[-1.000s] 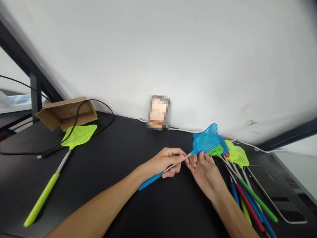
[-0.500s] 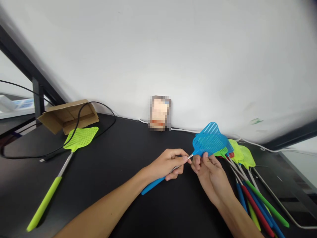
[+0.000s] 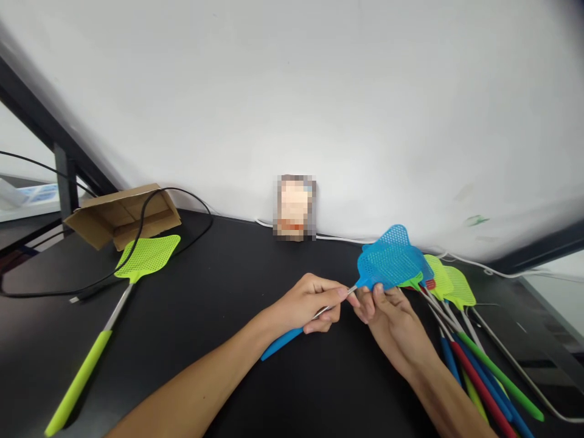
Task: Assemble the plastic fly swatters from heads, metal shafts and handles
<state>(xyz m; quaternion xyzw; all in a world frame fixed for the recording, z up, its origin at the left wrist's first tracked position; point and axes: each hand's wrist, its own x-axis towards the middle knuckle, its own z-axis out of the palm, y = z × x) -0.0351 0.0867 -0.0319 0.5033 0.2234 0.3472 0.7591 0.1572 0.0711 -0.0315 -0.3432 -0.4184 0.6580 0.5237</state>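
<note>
A blue fly swatter with a perforated head, a thin metal shaft and a blue handle is held above the dark table. My left hand is closed round its metal shaft, with the handle sticking out below the palm. With thumb and fingers my right hand pinches the lower edge of the swatter's head, close to where the shaft joins. Behind the head, on the right, lies a pile of fly swatters in yellow-green, green, red and blue, partly covered by the held one.
To the left a yellow-green fly swatter lies alone before an open cardboard box. A black cable loops over both. A pixelated package stands against the white wall, with a white cable along its foot. Far right is a bent metal rod.
Both hands keep their grip on the blue fly swatter, almost still. The view has shifted slightly, so the pile appears a little farther right.
</note>
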